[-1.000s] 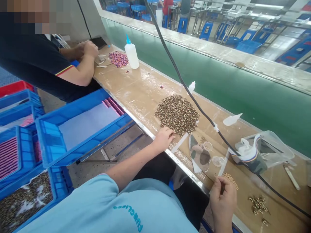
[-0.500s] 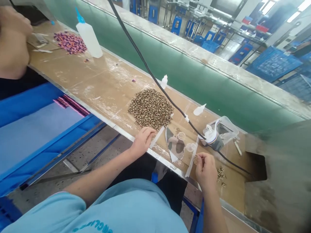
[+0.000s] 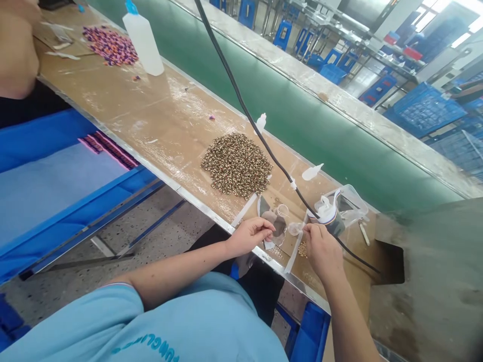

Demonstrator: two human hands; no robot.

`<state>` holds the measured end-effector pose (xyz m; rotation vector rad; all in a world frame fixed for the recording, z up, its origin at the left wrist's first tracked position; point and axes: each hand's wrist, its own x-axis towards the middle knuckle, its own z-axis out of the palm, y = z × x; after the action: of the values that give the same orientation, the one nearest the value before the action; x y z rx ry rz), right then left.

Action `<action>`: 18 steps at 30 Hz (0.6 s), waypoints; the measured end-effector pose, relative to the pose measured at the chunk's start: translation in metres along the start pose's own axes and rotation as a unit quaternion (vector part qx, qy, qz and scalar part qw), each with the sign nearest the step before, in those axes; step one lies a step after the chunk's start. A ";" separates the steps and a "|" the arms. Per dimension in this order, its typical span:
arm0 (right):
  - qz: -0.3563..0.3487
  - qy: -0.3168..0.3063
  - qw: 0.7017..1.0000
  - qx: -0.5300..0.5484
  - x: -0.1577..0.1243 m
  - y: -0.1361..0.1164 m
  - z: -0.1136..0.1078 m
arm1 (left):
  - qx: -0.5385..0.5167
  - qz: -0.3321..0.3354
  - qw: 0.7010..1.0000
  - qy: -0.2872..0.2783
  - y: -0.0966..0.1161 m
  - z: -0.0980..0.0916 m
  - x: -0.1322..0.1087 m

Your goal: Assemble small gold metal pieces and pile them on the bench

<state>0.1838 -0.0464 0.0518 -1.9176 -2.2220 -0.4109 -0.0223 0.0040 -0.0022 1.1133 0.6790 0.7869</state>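
Note:
My left hand (image 3: 252,235) is closed in a pinch over the near side of a grey and clear plastic sheet (image 3: 279,225); whatever sits between its fingertips is too small to make out. Close to a small clear round lid (image 3: 295,229), my right hand (image 3: 320,246) also pinches, its fingertips together over something I cannot make out. Tiny tan beads (image 3: 302,249) lie just left of the right hand. Beyond the left hand is a large heap of small brass-coloured pieces (image 3: 237,165) on the cardboard-covered bench (image 3: 158,141).
A dark cable (image 3: 245,108) crosses above the bench. Small white bottles (image 3: 312,172), a cup with a white rim (image 3: 328,218) and a large blue-capped bottle (image 3: 143,44) stand or lie along the back. Pink and purple pieces (image 3: 110,45) are near another person's arm (image 3: 17,55).
My left hand has moved right, from beside the brass heap to over the plastic sheet. My right hand has moved up toward the round lid. The camera view has shifted slightly.

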 end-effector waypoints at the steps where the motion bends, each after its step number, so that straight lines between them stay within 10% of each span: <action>1: -0.009 -0.002 1.000 -0.012 0.001 0.001 0.000 | -0.007 -0.006 1.000 -0.005 0.000 -0.001 0.000; 18: -0.115 -0.019 0.987 -0.109 0.009 0.000 -0.006 | -0.091 -0.067 0.994 0.013 0.003 0.001 0.002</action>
<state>0.1826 -0.0398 0.0603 -1.7828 -2.5268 -0.6833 -0.0214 0.0059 0.0009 0.8842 0.6822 0.7350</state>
